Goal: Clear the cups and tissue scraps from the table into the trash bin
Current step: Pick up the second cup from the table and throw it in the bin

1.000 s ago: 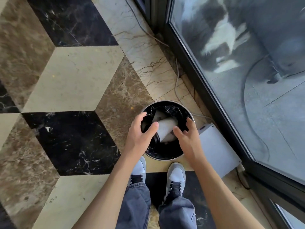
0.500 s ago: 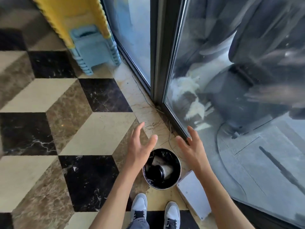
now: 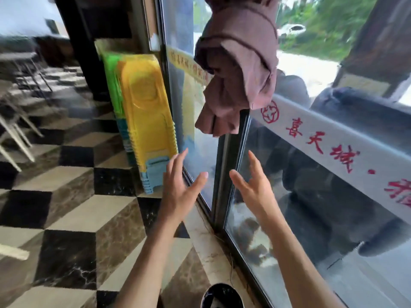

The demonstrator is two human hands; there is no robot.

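By the glass door, head view: both hands up and bare, bin at the lower frame edge.

Left hand (image 3: 178, 192) and right hand (image 3: 253, 187) are raised in front of the glass door (image 3: 311, 207), palms turned toward each other, fingers spread; each grip is released and holds nothing. The bin (image 3: 222, 295) stands on the floor (image 3: 77, 218) just beside the door track, between the forearms, cut off by the frame; its contents cannot be read here. No cups, tissue scraps or desk in view, so how much remains is unknown. A stool stack (image 3: 144, 112) leans near the left hand; a cloth (image 3: 235, 63) hangs above. Frame is blurred.

Risk, as judgement: turning away close to the bin could clip it with a foot and spill it; a swung left arm could knock the stack.
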